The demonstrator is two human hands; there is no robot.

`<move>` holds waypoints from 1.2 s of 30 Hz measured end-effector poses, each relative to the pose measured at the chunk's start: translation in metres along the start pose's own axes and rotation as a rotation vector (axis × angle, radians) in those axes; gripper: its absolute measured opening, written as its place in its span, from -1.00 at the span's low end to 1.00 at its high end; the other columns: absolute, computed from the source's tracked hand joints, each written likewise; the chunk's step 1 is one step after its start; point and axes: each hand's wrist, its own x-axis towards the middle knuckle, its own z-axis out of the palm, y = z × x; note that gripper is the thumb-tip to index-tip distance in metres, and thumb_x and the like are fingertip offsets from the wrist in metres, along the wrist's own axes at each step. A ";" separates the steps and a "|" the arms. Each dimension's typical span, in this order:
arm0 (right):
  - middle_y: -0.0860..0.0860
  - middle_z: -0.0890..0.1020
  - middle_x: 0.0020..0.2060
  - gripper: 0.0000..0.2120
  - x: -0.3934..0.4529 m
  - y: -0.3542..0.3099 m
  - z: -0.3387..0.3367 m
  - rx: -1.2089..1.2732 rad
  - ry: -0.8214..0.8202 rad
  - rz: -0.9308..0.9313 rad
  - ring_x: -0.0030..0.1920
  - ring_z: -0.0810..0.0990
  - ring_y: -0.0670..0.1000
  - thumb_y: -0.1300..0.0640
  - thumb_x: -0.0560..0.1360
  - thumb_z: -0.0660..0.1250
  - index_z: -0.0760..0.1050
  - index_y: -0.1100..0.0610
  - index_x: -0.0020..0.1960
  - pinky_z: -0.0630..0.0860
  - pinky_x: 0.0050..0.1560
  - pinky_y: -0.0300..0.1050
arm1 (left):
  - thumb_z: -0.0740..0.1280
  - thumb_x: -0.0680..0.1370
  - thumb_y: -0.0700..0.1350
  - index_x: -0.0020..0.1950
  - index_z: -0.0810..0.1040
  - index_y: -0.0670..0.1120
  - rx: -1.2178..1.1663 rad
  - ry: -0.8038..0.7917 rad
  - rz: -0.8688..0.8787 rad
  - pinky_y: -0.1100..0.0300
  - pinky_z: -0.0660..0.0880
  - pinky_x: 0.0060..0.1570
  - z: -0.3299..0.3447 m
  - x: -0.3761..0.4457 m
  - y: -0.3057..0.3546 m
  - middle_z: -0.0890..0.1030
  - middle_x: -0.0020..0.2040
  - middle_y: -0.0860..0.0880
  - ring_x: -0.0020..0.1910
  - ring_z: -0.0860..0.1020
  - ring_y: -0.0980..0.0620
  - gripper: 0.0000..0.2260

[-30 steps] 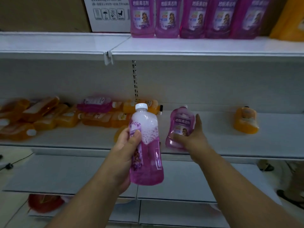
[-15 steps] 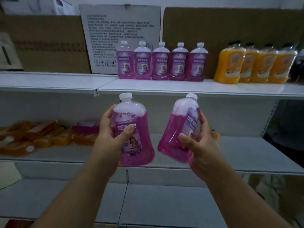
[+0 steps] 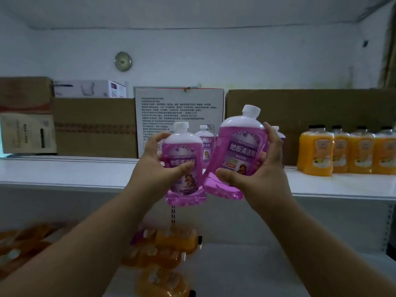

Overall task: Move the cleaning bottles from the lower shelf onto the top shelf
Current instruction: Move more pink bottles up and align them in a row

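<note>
On my far left, brown boxes [image 3: 94, 125] sit at the back of the top shelf [image 3: 64, 172]. Below, orange bottles [image 3: 162, 251] lie on the lower shelf [image 3: 257, 271], too blurred to count. My left hand [image 3: 156, 166] wraps a purple bottle [image 3: 184, 166], thumb across the label, held upright in front of the top shelf's edge. My right hand [image 3: 257, 174] grips a second purple bottle [image 3: 237, 153], tilted right, its base near the first bottle's. More purple bottles [image 3: 205, 138] stand behind them on the top shelf. Upright orange bottles [image 3: 347, 151] line the shelf's right end.
</note>
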 end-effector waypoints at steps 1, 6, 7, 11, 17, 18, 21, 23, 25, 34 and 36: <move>-0.48 0.39 0.14 0.10 0.009 0.004 0.005 -0.029 0.014 -0.014 0.13 0.51 -0.36 -0.18 0.09 0.63 0.04 -0.36 0.44 0.52 -0.10 -0.44 | 0.63 0.22 0.03 0.19 0.37 0.37 0.028 -0.017 0.009 -0.14 0.67 -0.15 -0.004 0.015 -0.004 0.62 0.11 -0.04 0.01 0.67 -0.07 -0.32; -0.49 0.34 0.10 0.10 0.049 0.034 0.029 -0.183 0.040 -0.009 0.08 0.45 -0.48 -0.18 0.08 0.59 0.00 -0.36 0.43 0.40 -0.22 -0.59 | 0.64 0.29 -0.03 0.19 0.33 0.34 0.117 -0.056 0.082 0.03 0.68 -0.22 -0.009 0.086 -0.034 0.55 0.05 0.05 -0.06 0.65 0.06 -0.34; -0.44 0.35 0.12 0.11 0.055 0.041 0.032 -0.221 0.036 0.010 0.08 0.48 -0.43 -0.21 0.07 0.59 -0.01 -0.37 0.43 0.42 -0.20 -0.56 | 0.64 0.30 -0.03 0.18 0.31 0.34 0.141 -0.062 0.102 0.17 0.66 -0.27 -0.008 0.097 -0.040 0.55 0.01 0.11 -0.12 0.65 0.15 -0.34; -0.32 0.40 0.08 0.11 0.071 0.069 0.039 -0.348 0.018 0.090 0.03 0.53 -0.25 -0.22 0.03 0.58 -0.03 -0.43 0.39 0.45 -0.02 -0.35 | 0.61 0.34 -0.04 0.25 0.23 0.29 0.293 -0.118 0.137 0.11 0.65 -0.10 -0.002 0.129 -0.070 0.60 0.07 0.08 -0.09 0.63 0.19 -0.31; -0.08 0.46 0.20 0.16 0.080 0.103 0.048 -0.493 -0.030 0.186 -0.03 0.59 -0.15 -0.03 0.10 0.68 -0.06 -0.44 0.39 0.53 0.03 -0.12 | 0.61 0.32 0.06 0.42 0.20 0.07 0.516 -0.109 0.276 -0.06 0.56 0.17 -0.010 0.152 -0.097 0.43 0.31 -0.09 0.18 0.53 -0.06 -0.18; -0.09 0.46 0.19 0.17 0.081 0.107 0.048 -0.511 -0.028 0.187 -0.04 0.58 -0.17 -0.04 0.10 0.68 -0.07 -0.45 0.38 0.52 0.00 -0.15 | 0.62 0.30 0.07 0.45 0.18 0.10 0.545 -0.121 0.333 -0.04 0.54 0.17 -0.011 0.155 -0.098 0.41 0.33 -0.08 0.19 0.49 -0.04 -0.14; -0.12 0.47 0.13 0.16 0.086 0.115 0.049 -0.565 -0.024 0.176 -0.03 0.58 -0.17 -0.07 0.09 0.67 -0.08 -0.49 0.36 0.48 -0.08 -0.27 | 0.60 0.27 0.17 0.49 0.11 0.28 0.711 -0.192 0.467 0.05 0.44 0.16 -0.015 0.166 -0.097 0.41 0.32 -0.02 0.17 0.38 0.07 -0.07; -0.15 0.46 0.09 0.17 0.090 0.119 0.050 -0.623 -0.031 0.173 -0.02 0.58 -0.13 -0.09 0.10 0.67 -0.10 -0.47 0.36 0.48 -0.07 -0.22 | 0.55 0.29 0.25 0.50 0.12 0.32 0.832 -0.225 0.471 0.08 0.36 0.15 -0.019 0.176 -0.097 0.42 0.30 0.01 0.15 0.31 0.10 -0.10; -0.17 0.44 0.06 0.17 0.096 0.122 0.052 -0.686 -0.035 0.185 -0.04 0.57 -0.10 -0.10 0.12 0.67 -0.11 -0.41 0.39 0.51 -0.02 -0.11 | 0.51 0.31 0.30 0.49 0.15 0.30 0.926 -0.222 0.457 0.06 0.30 0.16 -0.024 0.186 -0.098 0.45 0.28 0.02 0.15 0.30 0.07 -0.15; -0.01 0.46 0.22 0.12 0.112 0.130 0.063 -0.743 -0.082 0.226 0.10 0.53 0.00 -0.07 0.17 0.66 -0.06 -0.29 0.44 0.52 0.17 0.12 | 0.54 0.33 0.23 0.51 0.22 0.20 1.006 -0.190 0.408 -0.01 0.29 0.28 -0.023 0.219 -0.124 0.48 0.34 -0.01 0.28 0.35 -0.06 -0.17; 0.00 0.46 0.23 0.13 0.114 0.131 0.062 -0.741 -0.087 0.226 0.12 0.54 0.02 -0.08 0.17 0.66 -0.06 -0.29 0.45 0.52 0.19 0.13 | 0.56 0.33 0.20 0.51 0.23 0.20 0.969 -0.185 0.391 -0.04 0.35 0.28 -0.021 0.224 -0.127 0.41 0.34 -0.04 0.28 0.35 -0.06 -0.16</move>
